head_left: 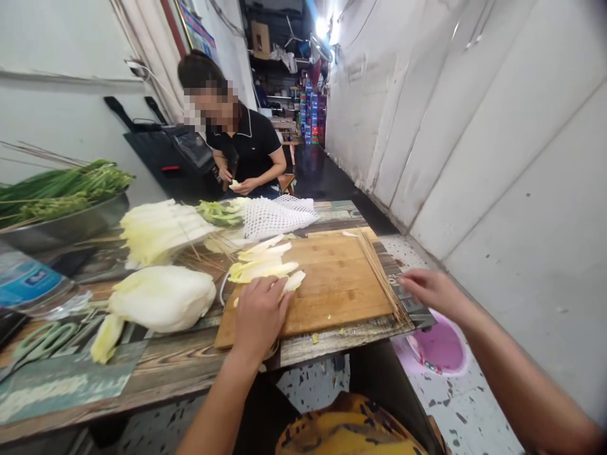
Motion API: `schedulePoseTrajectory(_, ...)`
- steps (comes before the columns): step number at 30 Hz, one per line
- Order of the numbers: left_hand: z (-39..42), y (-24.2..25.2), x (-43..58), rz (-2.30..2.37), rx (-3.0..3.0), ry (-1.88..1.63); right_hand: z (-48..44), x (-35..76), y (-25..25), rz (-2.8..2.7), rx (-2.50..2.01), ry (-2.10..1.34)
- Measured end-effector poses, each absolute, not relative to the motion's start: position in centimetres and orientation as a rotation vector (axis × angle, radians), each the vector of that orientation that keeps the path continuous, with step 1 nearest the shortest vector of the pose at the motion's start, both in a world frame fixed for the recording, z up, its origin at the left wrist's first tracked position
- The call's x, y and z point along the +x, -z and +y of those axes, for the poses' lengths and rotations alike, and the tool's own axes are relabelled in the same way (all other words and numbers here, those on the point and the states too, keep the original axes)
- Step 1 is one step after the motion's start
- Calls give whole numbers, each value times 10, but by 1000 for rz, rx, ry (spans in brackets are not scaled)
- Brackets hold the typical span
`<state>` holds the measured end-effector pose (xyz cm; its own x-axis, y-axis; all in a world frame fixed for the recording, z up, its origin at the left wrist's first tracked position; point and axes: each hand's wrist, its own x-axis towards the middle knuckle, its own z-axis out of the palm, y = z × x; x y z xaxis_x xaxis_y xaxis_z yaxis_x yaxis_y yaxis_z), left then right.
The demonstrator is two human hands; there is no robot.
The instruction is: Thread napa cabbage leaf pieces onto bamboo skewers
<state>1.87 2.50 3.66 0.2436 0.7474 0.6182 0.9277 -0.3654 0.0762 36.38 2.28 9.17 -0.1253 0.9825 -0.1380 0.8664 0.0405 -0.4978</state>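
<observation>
My left hand [262,311] is over the left side of a wooden cutting board [341,275]. Its fingers are closed on a pale piece of napa cabbage leaf [294,281], partly hidden beneath them. More cut cabbage leaf pieces [260,270] lie in a row just beyond the fingertips. Off the board's right edge, my right hand [434,291] hangs in the air with its fingers drawn together. Whatever those fingers may hold cannot be made out. Close to it, a bundle of thin bamboo skewers [382,272] lies along the right edge of the board.
A whole napa cabbage [164,298] sits left of the board, with stacked leaves [161,230] behind. White foam netting [279,217], green scissors [45,341], a water bottle [31,284] and a metal bowl of greens [66,221] surround it. Opposite sits a person [249,145]. A pink bucket [439,344] stands below right.
</observation>
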Motion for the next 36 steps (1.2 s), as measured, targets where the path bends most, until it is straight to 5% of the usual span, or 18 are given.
schedulePoseTrajectory(8, 37, -23, 25, -1605, -2175, 737, 126, 350, -47, -1900, -2188, -657)
schedulePoseTrajectory(19, 38, -24, 23, -1757, -2188, 820, 152, 344, -58, -1815, -2008, -589)
schedulePoseTrajectory(26, 32, -20, 26, -1932, -2093, 1500, 94, 302, -76, -1728, -1459, -507)
schedulePoseTrajectory(31, 23, -26, 38, -2250, -1880, 2505, 4, 252, -56, -1894, -1095, -648)
schedulePoseTrajectory(36, 0, -49, 47, -2362, -1697, 3039, -34, 245, -31, -2018, -967, -580)
